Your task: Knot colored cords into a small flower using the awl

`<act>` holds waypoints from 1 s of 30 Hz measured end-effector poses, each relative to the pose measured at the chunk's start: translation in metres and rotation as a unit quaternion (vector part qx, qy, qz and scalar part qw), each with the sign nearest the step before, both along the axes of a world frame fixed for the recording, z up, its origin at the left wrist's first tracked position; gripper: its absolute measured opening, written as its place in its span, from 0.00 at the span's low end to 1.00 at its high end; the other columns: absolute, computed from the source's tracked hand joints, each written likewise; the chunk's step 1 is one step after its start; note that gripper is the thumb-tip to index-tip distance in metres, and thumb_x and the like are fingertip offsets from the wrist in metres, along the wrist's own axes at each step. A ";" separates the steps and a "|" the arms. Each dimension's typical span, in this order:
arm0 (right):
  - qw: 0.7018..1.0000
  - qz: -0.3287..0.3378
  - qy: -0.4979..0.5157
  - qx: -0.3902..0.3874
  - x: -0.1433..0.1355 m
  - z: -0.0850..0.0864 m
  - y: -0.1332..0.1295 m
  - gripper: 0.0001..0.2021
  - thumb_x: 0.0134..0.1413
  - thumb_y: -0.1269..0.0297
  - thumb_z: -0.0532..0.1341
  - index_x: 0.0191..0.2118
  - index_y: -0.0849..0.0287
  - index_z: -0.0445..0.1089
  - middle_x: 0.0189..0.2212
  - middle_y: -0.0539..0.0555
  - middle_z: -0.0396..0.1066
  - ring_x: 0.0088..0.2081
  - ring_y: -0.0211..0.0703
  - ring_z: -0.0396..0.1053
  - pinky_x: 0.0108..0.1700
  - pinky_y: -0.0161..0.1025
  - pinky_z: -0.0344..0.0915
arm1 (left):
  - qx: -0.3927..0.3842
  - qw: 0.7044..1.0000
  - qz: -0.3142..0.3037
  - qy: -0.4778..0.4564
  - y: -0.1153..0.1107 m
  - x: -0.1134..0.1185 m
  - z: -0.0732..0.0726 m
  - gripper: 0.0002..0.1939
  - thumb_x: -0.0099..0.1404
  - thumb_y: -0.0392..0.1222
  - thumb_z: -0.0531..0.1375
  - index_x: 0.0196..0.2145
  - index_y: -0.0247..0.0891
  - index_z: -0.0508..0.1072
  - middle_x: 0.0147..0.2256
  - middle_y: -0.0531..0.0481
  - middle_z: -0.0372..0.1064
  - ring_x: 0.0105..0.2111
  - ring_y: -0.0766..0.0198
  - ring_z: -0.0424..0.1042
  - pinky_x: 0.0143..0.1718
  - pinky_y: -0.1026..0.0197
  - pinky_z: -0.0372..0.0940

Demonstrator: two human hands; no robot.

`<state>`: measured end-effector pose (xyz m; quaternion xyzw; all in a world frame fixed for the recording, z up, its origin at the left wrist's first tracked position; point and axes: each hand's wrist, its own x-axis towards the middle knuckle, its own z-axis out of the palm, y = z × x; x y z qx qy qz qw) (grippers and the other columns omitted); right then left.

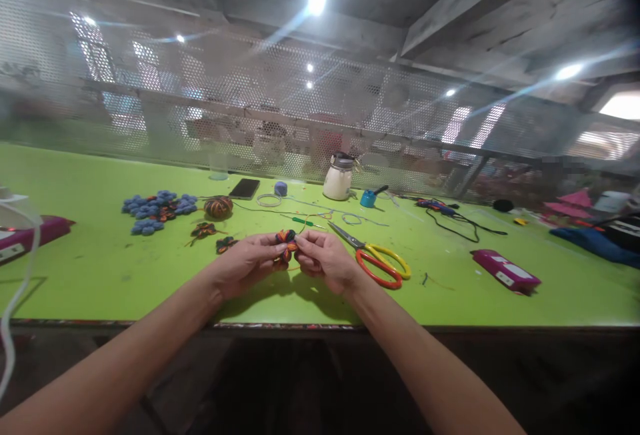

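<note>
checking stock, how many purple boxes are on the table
2: one purple box at the far left, cut off by the picture's edge, another right of the scissors. More may be hidden.

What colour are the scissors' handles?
One handle is orange-red, the other handle yellow; the head view shows both best.

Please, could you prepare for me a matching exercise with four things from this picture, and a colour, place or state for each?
Things:
1. Yarn piece
2. Scissors
3. Yarn ball
4. Phone

Descriptions:
A. Just to the right of the pile of blue flowers
B. Black, lying flat on the green table
C. Held in the fingers of the left hand and right hand
D. Has one orange and one yellow handle

Right pairs: 1-C, 2-D, 3-A, 4-B
</note>
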<state>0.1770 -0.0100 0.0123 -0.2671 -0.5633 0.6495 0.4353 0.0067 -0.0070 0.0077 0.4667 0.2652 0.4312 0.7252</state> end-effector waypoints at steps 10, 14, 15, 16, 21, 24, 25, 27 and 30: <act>0.997 -0.060 -0.022 -0.045 0.000 -0.003 0.006 0.18 0.45 0.49 0.64 0.30 0.61 0.66 0.18 0.46 0.63 0.18 0.30 0.56 0.19 0.29 0.50 | -0.020 0.997 0.078 0.010 0.008 0.000 -0.004 0.10 0.53 0.32 0.65 0.36 0.33 0.77 0.39 0.43 0.74 0.33 0.68 0.70 0.33 0.69 0.65; 0.998 -0.053 -0.028 -0.033 -0.003 -0.006 0.005 0.15 0.41 0.56 0.68 0.31 0.61 0.70 0.22 0.47 0.65 0.22 0.30 0.58 0.23 0.30 0.53 | -0.015 0.994 0.110 0.020 0.010 0.000 -0.006 0.08 0.51 0.32 0.66 0.32 0.32 0.78 0.35 0.46 0.74 0.33 0.69 0.69 0.31 0.70 0.63; 0.998 -0.056 -0.030 -0.029 -0.003 -0.006 0.005 0.14 0.40 0.58 0.69 0.32 0.62 0.71 0.22 0.47 0.65 0.22 0.30 0.58 0.24 0.30 0.53 | -0.013 0.993 0.113 0.021 0.010 0.001 -0.006 0.06 0.51 0.32 0.66 0.31 0.32 0.78 0.34 0.46 0.74 0.34 0.69 0.69 0.32 0.70 0.63; 0.997 -0.060 -0.032 -0.027 -0.004 -0.006 0.004 0.14 0.39 0.59 0.70 0.32 0.62 0.72 0.22 0.47 0.65 0.22 0.30 0.58 0.24 0.31 0.53 | -0.012 0.993 0.114 0.018 0.010 0.001 -0.006 0.05 0.51 0.32 0.66 0.30 0.32 0.78 0.34 0.46 0.74 0.34 0.69 0.69 0.33 0.70 0.63; 0.996 -0.079 -0.030 -0.022 -0.004 -0.006 0.004 0.12 0.38 0.62 0.70 0.28 0.63 0.71 0.20 0.47 0.64 0.21 0.30 0.57 0.24 0.32 0.52 | -0.010 0.995 0.102 0.015 0.010 0.001 -0.007 0.07 0.52 0.31 0.66 0.32 0.32 0.77 0.37 0.44 0.73 0.37 0.67 0.69 0.37 0.67 0.63; 0.996 -0.082 -0.025 -0.028 -0.004 -0.006 0.004 0.12 0.37 0.61 0.70 0.26 0.63 0.69 0.19 0.46 0.63 0.20 0.30 0.57 0.23 0.31 0.51 | -0.003 0.995 0.095 0.025 0.011 0.000 -0.008 0.09 0.51 0.32 0.66 0.33 0.32 0.77 0.38 0.43 0.73 0.38 0.65 0.70 0.39 0.66 0.63; 0.996 -0.080 -0.023 -0.028 -0.003 -0.006 0.004 0.12 0.37 0.61 0.70 0.26 0.63 0.69 0.19 0.46 0.63 0.20 0.30 0.56 0.23 0.31 0.51 | -0.001 0.995 0.094 0.031 0.010 -0.001 -0.008 0.09 0.51 0.32 0.66 0.33 0.32 0.77 0.38 0.44 0.73 0.38 0.65 0.69 0.38 0.66 0.62; 0.997 -0.072 -0.019 -0.023 -0.002 -0.006 0.004 0.13 0.38 0.61 0.70 0.25 0.63 0.68 0.18 0.46 0.62 0.20 0.29 0.55 0.23 0.31 0.50 | -0.001 0.996 0.081 0.042 0.008 -0.001 -0.007 0.09 0.51 0.32 0.66 0.33 0.33 0.77 0.37 0.45 0.73 0.36 0.67 0.69 0.36 0.67 0.62; 0.998 -0.053 -0.012 -0.015 -0.001 -0.006 0.005 0.12 0.39 0.61 0.69 0.24 0.63 0.67 0.19 0.46 0.61 0.20 0.29 0.55 0.23 0.31 0.50 | -0.001 0.998 0.041 0.042 0.005 -0.001 -0.006 0.09 0.52 0.33 0.66 0.34 0.34 0.77 0.34 0.47 0.73 0.33 0.69 0.68 0.34 0.68 0.60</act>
